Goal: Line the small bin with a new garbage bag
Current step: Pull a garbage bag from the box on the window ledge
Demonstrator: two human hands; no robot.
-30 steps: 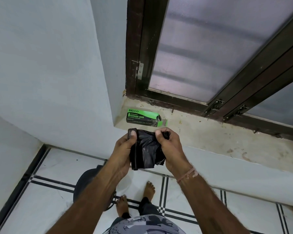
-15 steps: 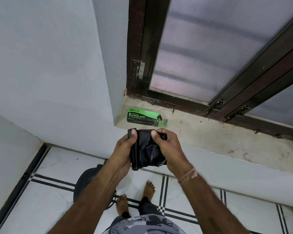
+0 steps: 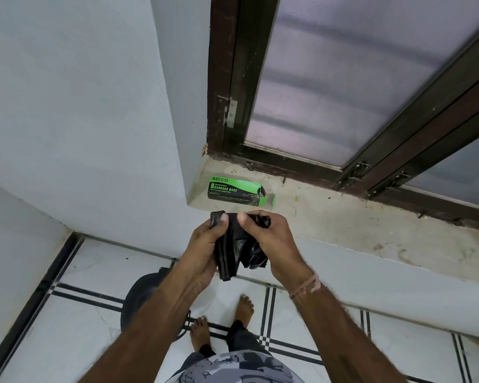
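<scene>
left hand (image 3: 205,244): pinching black garbage bag (image 3: 237,248) | right hand (image 3: 271,244): pinching bag's top edge | bag: crumpled between both hands | small bin (image 3: 138,299): on floor below left forearm | garbage bag box (image 3: 234,190): on sill just beyond hands

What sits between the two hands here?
In the head view, the crumpled black garbage bag fills the gap, pinched by the left hand and right hand.

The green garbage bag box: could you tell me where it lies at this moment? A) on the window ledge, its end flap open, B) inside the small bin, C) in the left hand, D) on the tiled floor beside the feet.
A: the green garbage bag box lies on the window ledge, flap open, while both hands hold the black bag.
</scene>
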